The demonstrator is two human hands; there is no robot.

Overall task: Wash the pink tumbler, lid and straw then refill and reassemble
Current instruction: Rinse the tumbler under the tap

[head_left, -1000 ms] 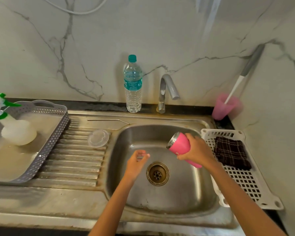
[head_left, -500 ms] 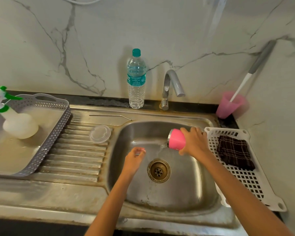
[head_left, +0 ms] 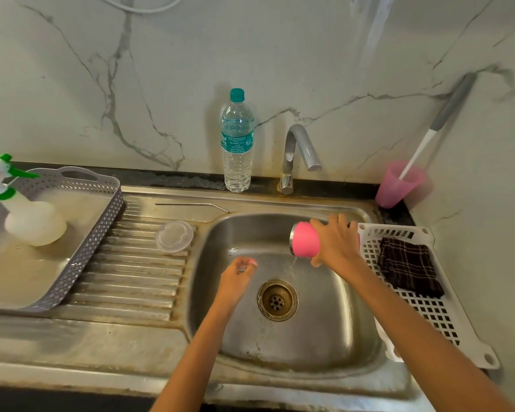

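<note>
My right hand (head_left: 335,243) grips the pink tumbler (head_left: 305,239) on its side over the sink basin (head_left: 280,337), steel rim pointing left. A thin stream of water runs from its mouth toward the drain (head_left: 277,300). My left hand (head_left: 235,276) hovers over the basin's left part, fingers loosely curled, holding nothing. The clear lid (head_left: 174,236) lies on the ribbed drainboard (head_left: 125,278). The metal straw (head_left: 191,205) rests on the ledge behind it.
A water bottle (head_left: 237,141) stands left of the tap (head_left: 298,156). A grey tray (head_left: 81,254) with a spray bottle (head_left: 27,212) is at left. At right, a white rack (head_left: 428,310) holds a dark cloth (head_left: 409,270); a pink cup (head_left: 399,184) holds a brush.
My right hand has tipped the tumbler flatter and carried it back and to the right; water now pours from its mouth. My left hand stays about where it was.
</note>
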